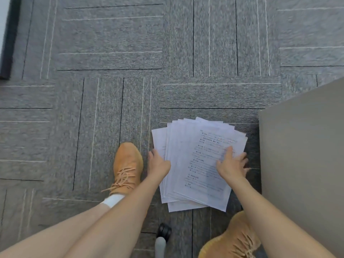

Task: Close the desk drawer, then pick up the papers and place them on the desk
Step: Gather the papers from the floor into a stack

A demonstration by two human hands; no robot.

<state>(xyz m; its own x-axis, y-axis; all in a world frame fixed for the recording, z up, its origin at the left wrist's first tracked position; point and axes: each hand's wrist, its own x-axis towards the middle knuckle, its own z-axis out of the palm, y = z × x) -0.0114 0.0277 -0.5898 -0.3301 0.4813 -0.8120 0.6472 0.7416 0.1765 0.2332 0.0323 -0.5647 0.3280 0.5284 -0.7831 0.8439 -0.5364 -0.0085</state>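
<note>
Papers [197,164] fan across grey carpet [111,62] beside a desk [301,155].

Your arms are bare from the bottom edge of the view to the wrists, with no sleeves, watch or rings showing on your left hand [158,163] or your right hand [231,164]. Your left leg is bare too, ending in a white ankle sock [112,200]. You wear tan suede lace-up shoes: the left shoe [127,165] has a rounded toe and matching tan laces tied in a loose bow with one end trailing, and the right shoe [232,239] is the same tan with a paler sole rim and laces.
</note>
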